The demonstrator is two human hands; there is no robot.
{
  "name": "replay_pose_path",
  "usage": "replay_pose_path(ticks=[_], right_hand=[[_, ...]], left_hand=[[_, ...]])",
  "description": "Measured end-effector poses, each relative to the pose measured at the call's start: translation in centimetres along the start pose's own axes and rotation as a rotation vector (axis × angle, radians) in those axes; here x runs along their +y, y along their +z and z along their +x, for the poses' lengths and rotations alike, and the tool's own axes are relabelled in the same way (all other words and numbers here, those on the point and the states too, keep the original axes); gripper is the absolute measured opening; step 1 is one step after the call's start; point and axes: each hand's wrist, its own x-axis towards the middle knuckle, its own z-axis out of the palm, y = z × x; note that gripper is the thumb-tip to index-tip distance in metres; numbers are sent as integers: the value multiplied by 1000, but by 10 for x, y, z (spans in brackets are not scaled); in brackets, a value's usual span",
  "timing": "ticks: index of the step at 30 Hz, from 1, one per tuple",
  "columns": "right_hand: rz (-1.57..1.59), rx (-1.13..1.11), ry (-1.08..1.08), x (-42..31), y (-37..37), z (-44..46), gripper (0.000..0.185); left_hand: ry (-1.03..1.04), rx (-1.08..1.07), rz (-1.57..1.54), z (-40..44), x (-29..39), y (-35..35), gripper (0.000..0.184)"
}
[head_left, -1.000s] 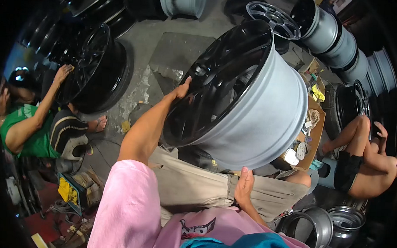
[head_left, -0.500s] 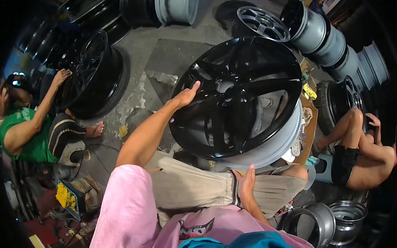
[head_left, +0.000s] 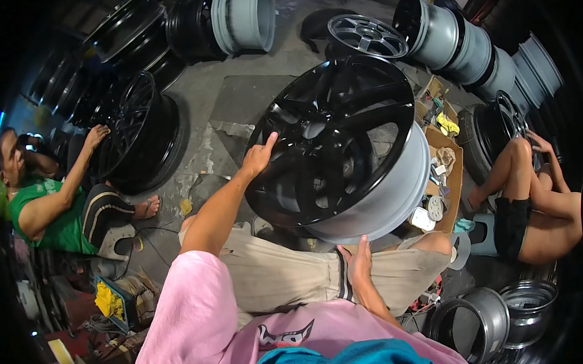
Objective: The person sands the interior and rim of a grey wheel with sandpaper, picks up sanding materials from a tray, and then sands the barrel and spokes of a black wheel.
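A large glossy black spoked wheel rim [head_left: 323, 205] with a light grey barrel [head_left: 384, 198] stands tilted before my lap. At its left edge, my left hand [head_left: 259, 158] is closed on the rim, thumb resting on the black face and the other fingers mostly hidden. My right hand [head_left: 360, 264] is at the barrel's lower edge, its visible fingers stretched out and apart, fingertips against the metal. Beneath that hand are my beige trousers [head_left: 282, 262].
A cardboard box [head_left: 453, 187] of small supplies stands right of the rim. Several rims line the back, including a grey spoked one [head_left: 367, 36]. A person in green [head_left: 53, 212] touches a black rim [head_left: 136, 135] at left; another person [head_left: 540, 223] sits at right.
The rim has tilted so more of its grey barrel shows, and its face has shifted left in view. My left hand has moved slightly left and down with its edge.
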Motion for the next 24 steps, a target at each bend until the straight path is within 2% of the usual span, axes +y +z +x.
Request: replay_pose_path(ticks=[3, 8, 10, 15, 20, 22, 24], right_hand=[[19, -35, 23, -3, 5, -2, 71], [72, -107, 70, 19, -3, 8, 67], [33, -117, 56, 18, 3, 2, 68], [-30, -126, 65, 27, 4, 6, 68], [-116, -165, 14, 25, 13, 3, 71], [-185, -164, -80, 18, 23, -3, 70], [-242, -153, -53, 13, 24, -4, 69]], left_hand=[[-51, -34, -13, 2, -1, -3, 110], [-74, -7, -48, 2, -4, -5, 116], [-70, -78, -70, 6, -8, -4, 118], [-78, -67, -90, 8, -13, -4, 118], [-97, -65, -100, 17, -22, -4, 118], [-131, -52, -114, 24, -29, -1, 118], [-148, -93, -135, 25, -35, -6, 118]])
